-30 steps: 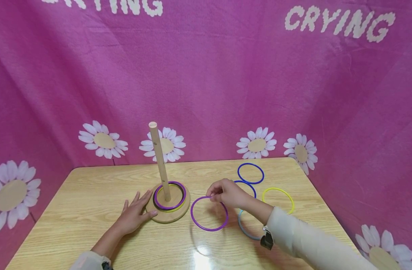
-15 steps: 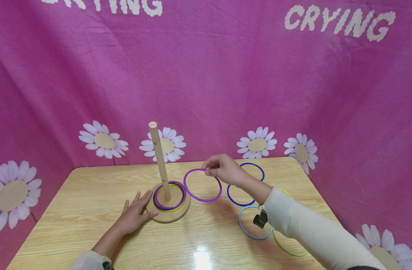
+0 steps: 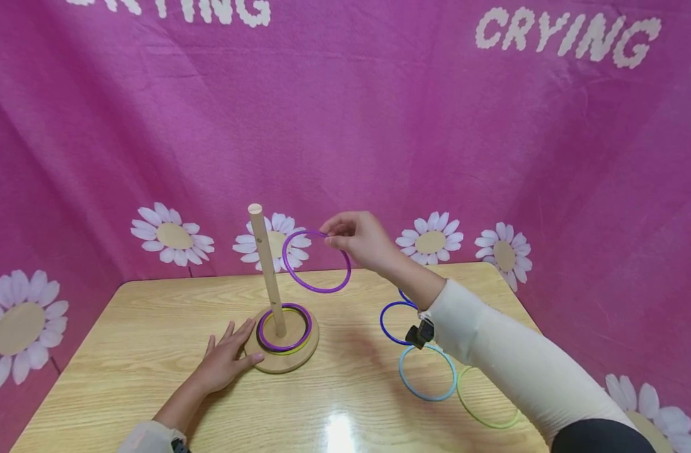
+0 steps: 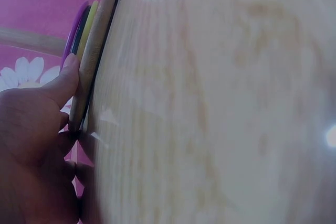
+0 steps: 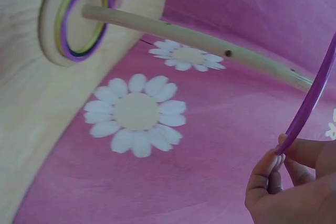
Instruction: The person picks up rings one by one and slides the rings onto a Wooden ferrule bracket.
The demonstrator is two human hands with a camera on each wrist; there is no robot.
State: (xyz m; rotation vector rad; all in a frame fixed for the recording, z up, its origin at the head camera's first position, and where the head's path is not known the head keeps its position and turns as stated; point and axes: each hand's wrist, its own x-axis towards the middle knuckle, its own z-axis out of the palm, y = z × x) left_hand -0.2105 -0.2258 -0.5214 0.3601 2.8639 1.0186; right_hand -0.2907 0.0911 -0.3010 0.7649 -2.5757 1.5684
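Observation:
A purple ring (image 3: 320, 290) hangs in the air right of the upright wooden peg (image 3: 268, 270). Its upper edge is pinched between the thumb and fingers of my right hand (image 3: 363, 242); the right wrist view shows this pinch on the ring (image 5: 310, 103) closely. Round the foot of the peg lie another purple ring (image 3: 283, 350), a black ring and a yellow ring, stacked on the round wooden base (image 3: 300, 363). My left hand (image 3: 223, 362) rests at the left of that base with fingers spread and thumb touching its rim (image 4: 90, 66).
On the table (image 3: 153, 327), to the right, lie a light blue ring (image 3: 427, 399), a yellow-green ring (image 3: 486, 425) and a blue ring (image 3: 381, 322). Another blue ring is mostly hidden behind my right forearm. A pink flowered cloth (image 3: 345, 126) stands behind the table.
My right hand has lifted the purple ring off the table and carried it up and left towards the peg's upper part. My left hand has stayed in place.

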